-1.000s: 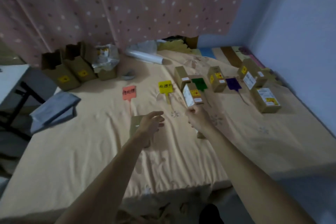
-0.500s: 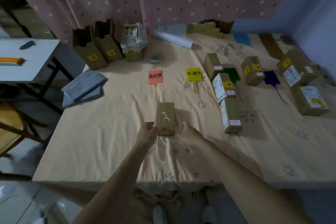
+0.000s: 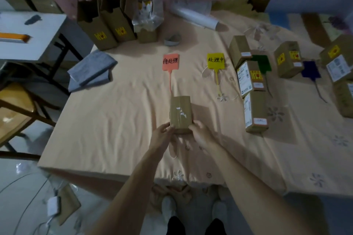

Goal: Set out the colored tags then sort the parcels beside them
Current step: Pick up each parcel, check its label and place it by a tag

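Note:
A small brown parcel [image 3: 180, 112] lies on the bed below the orange tag [image 3: 170, 62], covering the end of its tail. My left hand [image 3: 162, 132] grips its near left corner and my right hand [image 3: 199, 131] its near right corner. A yellow tag [image 3: 215, 61] lies to the right of the orange one. Further right are a green tag [image 3: 261, 61] with three parcels [image 3: 255, 111] around it, and a dark blue tag [image 3: 311, 69] with a parcel [image 3: 288, 59] on its left and several parcels [image 3: 338, 63] on its right.
Open cardboard boxes [image 3: 107, 23] and a plastic-wrapped box [image 3: 147, 17] stand at the bed's far left. A folded grey cloth [image 3: 89, 70] hangs over the left edge. A white roll [image 3: 194, 16] and a tape roll [image 3: 172, 39] lie at the back. A white table [image 3: 30, 34] stands left.
Both hands came down onto the brown parcel below the orange tag and now hold its near corners. The view shifted left and down.

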